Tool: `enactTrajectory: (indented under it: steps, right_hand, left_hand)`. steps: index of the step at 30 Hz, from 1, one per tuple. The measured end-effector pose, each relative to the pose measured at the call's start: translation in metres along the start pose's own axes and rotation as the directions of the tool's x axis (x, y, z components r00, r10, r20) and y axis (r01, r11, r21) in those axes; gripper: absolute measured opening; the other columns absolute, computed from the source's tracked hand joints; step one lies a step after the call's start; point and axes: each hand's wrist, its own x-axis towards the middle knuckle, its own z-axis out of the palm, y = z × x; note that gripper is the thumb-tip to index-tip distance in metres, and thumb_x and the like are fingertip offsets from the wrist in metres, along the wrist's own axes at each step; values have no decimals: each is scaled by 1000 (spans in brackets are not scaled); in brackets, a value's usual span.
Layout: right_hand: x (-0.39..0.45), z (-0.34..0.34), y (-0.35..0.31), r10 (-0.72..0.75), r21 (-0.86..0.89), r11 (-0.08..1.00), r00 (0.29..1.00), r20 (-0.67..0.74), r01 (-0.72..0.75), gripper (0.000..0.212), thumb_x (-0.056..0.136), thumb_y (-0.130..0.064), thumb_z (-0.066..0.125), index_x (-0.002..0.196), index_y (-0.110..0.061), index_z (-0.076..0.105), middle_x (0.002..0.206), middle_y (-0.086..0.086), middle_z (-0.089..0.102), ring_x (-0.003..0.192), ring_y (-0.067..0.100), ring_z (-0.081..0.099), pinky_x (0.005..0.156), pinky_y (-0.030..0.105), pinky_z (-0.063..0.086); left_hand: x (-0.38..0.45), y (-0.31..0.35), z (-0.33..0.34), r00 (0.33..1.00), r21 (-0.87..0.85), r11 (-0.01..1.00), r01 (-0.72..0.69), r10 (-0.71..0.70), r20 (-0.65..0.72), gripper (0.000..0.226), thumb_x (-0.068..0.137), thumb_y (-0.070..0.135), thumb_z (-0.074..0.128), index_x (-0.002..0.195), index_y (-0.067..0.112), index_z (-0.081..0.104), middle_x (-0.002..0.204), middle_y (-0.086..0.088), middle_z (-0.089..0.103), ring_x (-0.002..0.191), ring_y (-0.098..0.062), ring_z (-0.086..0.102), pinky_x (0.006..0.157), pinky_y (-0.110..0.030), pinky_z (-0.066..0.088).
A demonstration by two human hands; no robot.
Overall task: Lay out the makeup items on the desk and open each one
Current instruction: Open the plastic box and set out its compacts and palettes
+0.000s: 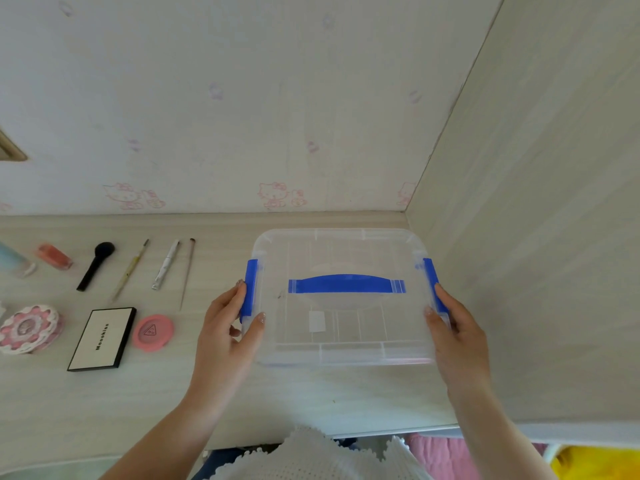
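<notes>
A clear plastic storage box with a blue handle and blue side clips stands on the desk at the right, lid on. My left hand grips its left side at the blue clip. My right hand grips its right side at the other clip. Left of the box lie makeup items: a black brush, a thin pencil, a white tube, a fine brush, a black-rimmed white palette, a pink round compact and a pink flower-shaped case.
An orange bottle and a pale blue container lie at the far left. A side panel rises close to the box's right. The wall with pink cartoon prints backs the desk. Desk front edge runs below.
</notes>
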Motion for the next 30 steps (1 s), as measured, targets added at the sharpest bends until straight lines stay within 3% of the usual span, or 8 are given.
enactTrajectory:
  steps: [5,10,13,15,19,24,27,30]
  right_hand:
    - [1,0,2,-5,-27,1000,1000,3,5,38,92,-15,56,120,-40,56,131,-15,56,122,5,51,105,26,37]
    - [3,-1,4,9,-48,999,999,33,-7,44,92,-18,57,128,-41,49,131,-11,55,120,10,52,106,34,39]
    - [8,-7,15,106,-15,994,990,97,-105,62,88,-28,63,141,-40,32,133,-6,53,121,15,52,107,38,37]
    - [8,-10,21,176,85,977,965,195,-196,70,76,-44,71,137,-38,38,136,-6,53,124,15,51,110,41,34]
    - [-1,-12,31,186,162,959,945,268,-234,61,68,-50,75,123,-33,56,123,-4,64,119,18,57,110,47,35]
    - [-8,-8,-4,17,298,948,956,294,-109,51,72,-51,72,111,-20,61,118,-2,68,117,15,59,109,41,38]
    - [-15,-5,-46,-152,377,926,940,306,27,83,53,-66,78,120,-23,55,116,-11,69,112,2,61,90,21,51]
    - [-24,-4,-91,-283,410,901,907,312,140,102,52,-69,77,135,-21,44,123,-10,65,117,8,59,88,20,51]
  left_hand:
    - [1,-1,-1,1000,-17,1000,-5,5,17,53,86,6,62,135,21,48,124,15,49,103,-5,54,75,-5,41]
    - [-2,2,-5,995,-154,986,60,-46,92,54,82,28,65,129,43,43,131,22,47,109,2,56,79,-11,43]
    - [-10,1,-4,967,-302,930,209,-152,203,73,89,12,61,146,31,21,140,20,39,99,27,50,72,0,42]
    - [-18,-1,-5,956,-315,921,229,-152,251,80,87,23,66,148,32,16,138,28,37,99,34,43,78,-2,39]
    - [-25,3,-12,953,-275,947,164,-81,290,83,66,54,60,143,41,30,142,30,40,130,12,36,106,-22,29]
    - [5,25,-27,971,-328,942,73,8,240,89,66,65,59,145,37,28,149,22,34,137,4,28,117,-37,20]
    - [29,45,-42,966,-429,903,4,109,237,81,72,65,62,143,39,32,150,15,36,140,-9,31,115,-49,21]
    - [43,78,-63,952,-488,870,-72,205,225,82,73,65,60,144,34,31,150,16,35,139,-12,34,112,-54,27]
